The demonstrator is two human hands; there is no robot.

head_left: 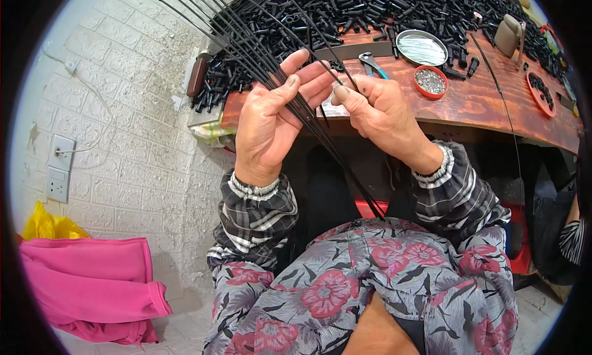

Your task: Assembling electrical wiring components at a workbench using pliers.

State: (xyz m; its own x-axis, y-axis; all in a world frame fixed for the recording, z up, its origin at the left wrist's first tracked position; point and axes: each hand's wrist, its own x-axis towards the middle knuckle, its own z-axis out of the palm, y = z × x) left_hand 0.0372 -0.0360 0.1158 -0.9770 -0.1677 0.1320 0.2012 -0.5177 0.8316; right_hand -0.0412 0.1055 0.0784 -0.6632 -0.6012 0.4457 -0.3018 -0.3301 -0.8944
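Observation:
A bundle of long, thin black rods (333,148) slants across my left hand (271,111). My left thumb presses over the rods while the fingers stretch out behind them. The bundle's lower ends come down by my floral apron (370,268), and its upper ends fan out toward the upper left. Beside it, my right hand (379,111) pinches thin black rods (317,33) between thumb and fingers, apart from the bundle. How many rods the right fingers hold is hard to make out.
Black tubular parts (345,9) are heaped along the back of the wooden table (462,111). Nearer lie blue-handled pliers (373,65), a round tin (422,46) of pale thin pieces, a red dish (430,82) of small metal bits and an orange dish (540,94) of black pieces.

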